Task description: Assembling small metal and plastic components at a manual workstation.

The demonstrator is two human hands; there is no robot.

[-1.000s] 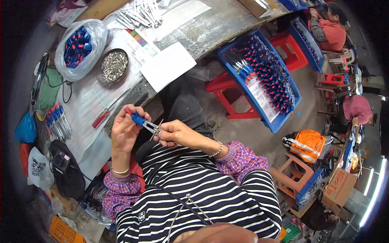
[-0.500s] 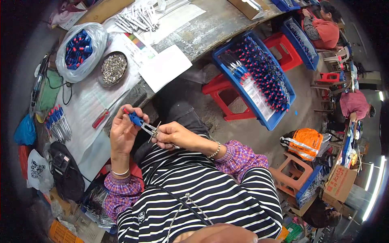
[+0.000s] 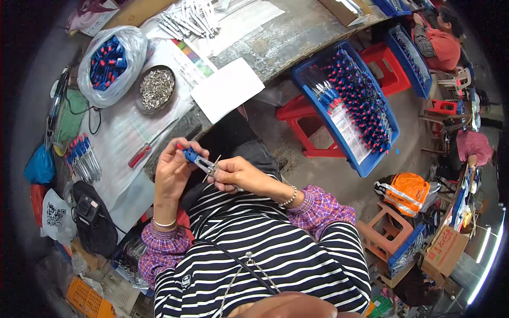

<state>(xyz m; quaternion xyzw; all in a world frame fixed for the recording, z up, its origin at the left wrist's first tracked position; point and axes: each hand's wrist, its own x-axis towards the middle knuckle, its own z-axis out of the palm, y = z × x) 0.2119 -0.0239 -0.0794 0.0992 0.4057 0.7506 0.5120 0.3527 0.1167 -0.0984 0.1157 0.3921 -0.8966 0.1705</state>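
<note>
My left hand (image 3: pixel 174 165) is closed around a tool handle (image 3: pixel 189 155), blue with a red tip. From it a slotted silver metal shaft (image 3: pixel 202 163) runs toward my right hand (image 3: pixel 233 174). My right hand is closed too, thumb and fingers pinching the shaft's far end. A thin metal pin (image 3: pixel 218 159) sticks out crosswise beside my right fingertips; the tool's exact kind is unclear. Below the hands lies my lap. On the table to the left rests a red-handled screwdriver (image 3: pixel 140 157).
An oval bowl of small metal pieces (image 3: pixel 157 89) and a plastic bag of blue-and-red handles (image 3: pixel 108 63) stand on the table. Finished-looking blue-and-red tools (image 3: pixel 84 159) lie at its left. A blue tray (image 3: pixel 362 168) of similar tools sits on a red stool (image 3: pixel 297 114). Other people work beyond.
The whole view has shifted slightly, moving the surroundings rightward. Both hands keep nearly the same hold on the tool, and the pin beside my right fingers stands at a similar slant.
</note>
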